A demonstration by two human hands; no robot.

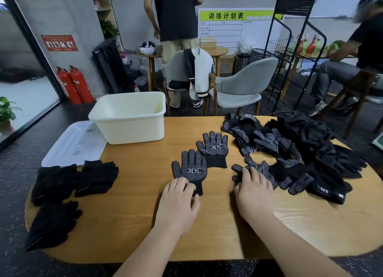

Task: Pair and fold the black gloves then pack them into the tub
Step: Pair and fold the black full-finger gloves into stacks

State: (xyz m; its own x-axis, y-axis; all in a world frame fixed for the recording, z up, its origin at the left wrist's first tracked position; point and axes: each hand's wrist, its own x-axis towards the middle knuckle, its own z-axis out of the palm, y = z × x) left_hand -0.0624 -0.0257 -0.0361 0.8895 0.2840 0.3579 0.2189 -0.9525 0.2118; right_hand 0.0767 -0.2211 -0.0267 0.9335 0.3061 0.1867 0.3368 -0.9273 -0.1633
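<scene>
Two black gloves with white grip dots lie flat, palm up, mid-table: the near glove (189,169) and the far glove (214,149). My left hand (178,202) rests on the near glove's cuff with its fingers bent down onto it. My right hand (255,193) lies with straight fingers on a dotted glove (262,170) at the front edge of the loose pile of black gloves (300,150) on the right. The cream tub (128,129) stands at the back left and looks empty. Folded black glove bundles (62,183) lie at the left edge.
A clear plastic lid (74,144) lies left of the tub. Another black bundle (53,223) sits at the near left of the wooden table (134,214). Behind the table stand chairs (240,86), a wire rack (290,48), and two people.
</scene>
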